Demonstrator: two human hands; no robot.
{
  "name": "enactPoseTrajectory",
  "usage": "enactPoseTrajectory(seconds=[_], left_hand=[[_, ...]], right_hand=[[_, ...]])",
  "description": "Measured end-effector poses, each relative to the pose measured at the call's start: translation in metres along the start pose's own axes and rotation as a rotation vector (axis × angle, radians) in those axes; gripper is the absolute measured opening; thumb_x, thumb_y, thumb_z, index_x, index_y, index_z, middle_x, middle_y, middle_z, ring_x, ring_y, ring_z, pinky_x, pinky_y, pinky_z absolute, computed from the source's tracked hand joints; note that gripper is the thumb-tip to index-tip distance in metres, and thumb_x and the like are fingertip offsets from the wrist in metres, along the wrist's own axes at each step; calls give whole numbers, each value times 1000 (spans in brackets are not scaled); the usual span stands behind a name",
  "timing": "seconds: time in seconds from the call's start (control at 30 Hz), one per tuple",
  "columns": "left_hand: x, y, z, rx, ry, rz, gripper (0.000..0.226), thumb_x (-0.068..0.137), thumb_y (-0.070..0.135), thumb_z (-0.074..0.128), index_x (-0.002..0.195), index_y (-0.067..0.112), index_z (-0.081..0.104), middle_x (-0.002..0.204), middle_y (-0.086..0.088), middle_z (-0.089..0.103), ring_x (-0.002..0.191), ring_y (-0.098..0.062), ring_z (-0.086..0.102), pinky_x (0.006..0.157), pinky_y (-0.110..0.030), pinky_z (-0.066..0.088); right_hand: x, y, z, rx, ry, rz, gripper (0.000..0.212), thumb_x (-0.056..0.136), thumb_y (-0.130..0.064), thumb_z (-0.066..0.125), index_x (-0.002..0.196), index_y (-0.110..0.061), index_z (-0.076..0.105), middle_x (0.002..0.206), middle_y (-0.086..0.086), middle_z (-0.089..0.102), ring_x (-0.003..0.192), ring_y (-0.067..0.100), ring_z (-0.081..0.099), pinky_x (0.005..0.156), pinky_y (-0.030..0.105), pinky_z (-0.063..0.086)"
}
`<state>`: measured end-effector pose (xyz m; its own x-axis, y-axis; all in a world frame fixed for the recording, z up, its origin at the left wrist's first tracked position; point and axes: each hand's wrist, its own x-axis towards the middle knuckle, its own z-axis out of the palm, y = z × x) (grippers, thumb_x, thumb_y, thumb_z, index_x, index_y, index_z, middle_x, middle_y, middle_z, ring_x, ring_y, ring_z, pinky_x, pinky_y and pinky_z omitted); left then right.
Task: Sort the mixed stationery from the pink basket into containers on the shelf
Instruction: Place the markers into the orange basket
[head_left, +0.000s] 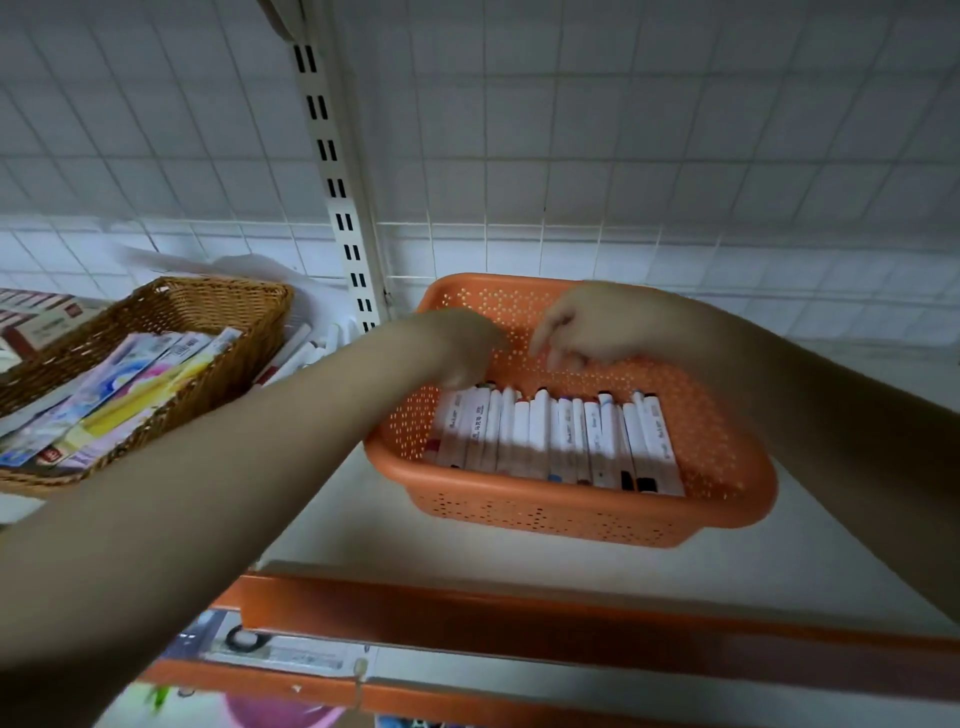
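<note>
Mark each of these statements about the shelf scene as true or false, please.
1. The white markers lie side by side in the orange basket. True.
2. The wicker basket stands to the right of the orange basket. False: it stands to its left.
3. Both hands are over the orange basket: left hand, right hand. True.
4. The wicker basket holds only markers. False: it holds flat colourful packets.
5. The right hand lifts a marker high above the basket. False: no marker is seen lifted.
</note>
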<state>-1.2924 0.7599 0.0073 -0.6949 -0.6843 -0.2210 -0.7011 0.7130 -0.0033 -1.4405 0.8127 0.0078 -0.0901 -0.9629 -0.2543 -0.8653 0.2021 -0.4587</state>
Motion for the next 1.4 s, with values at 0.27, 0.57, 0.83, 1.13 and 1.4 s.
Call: enactPoseTrajectory(seconds=[0.27,0.57,0.83,1.13,1.4], left_hand=[[-61,-115,32,-440,557,-271,38,93,6,41,122,18,63,124,-9,63,108,-29,59,85,-29,42],[-58,-164,106,-609,142,-392,94,86,47,60,150,5,6,145,-20,36,130,-33,39,102,-37,34],[-65,-171,108,-384,112,-349,66,101,33,37,147,-4,6,148,-24,22,136,-34,29,110,-37,23],[-64,-170,107,-289,40,-410,63,98,20,37,141,-13,3,140,-25,34,129,-31,41,102,-32,36],[-72,-169,103,-274,4,-430,68,97,9,38,147,-2,-7,136,-21,47,119,-30,52,93,-34,42]], right_hand=[[-24,-101,18,-37,429,-149,17,94,-25,52,94,-18,68,67,-8,61,62,3,58,46,7,37],[39,-188,109,-2,603,7,27,97,-21,43,96,-5,65,92,8,63,76,19,49,61,25,28],[159,-177,120,99,396,271,36,91,-11,51,60,-12,33,62,4,37,59,22,42,45,24,25],[191,-174,133,-80,206,358,26,87,-15,57,65,-9,45,74,8,51,65,23,50,46,24,31],[184,-177,128,-22,214,333,28,89,2,44,64,-8,36,66,7,35,55,18,34,46,24,25]])
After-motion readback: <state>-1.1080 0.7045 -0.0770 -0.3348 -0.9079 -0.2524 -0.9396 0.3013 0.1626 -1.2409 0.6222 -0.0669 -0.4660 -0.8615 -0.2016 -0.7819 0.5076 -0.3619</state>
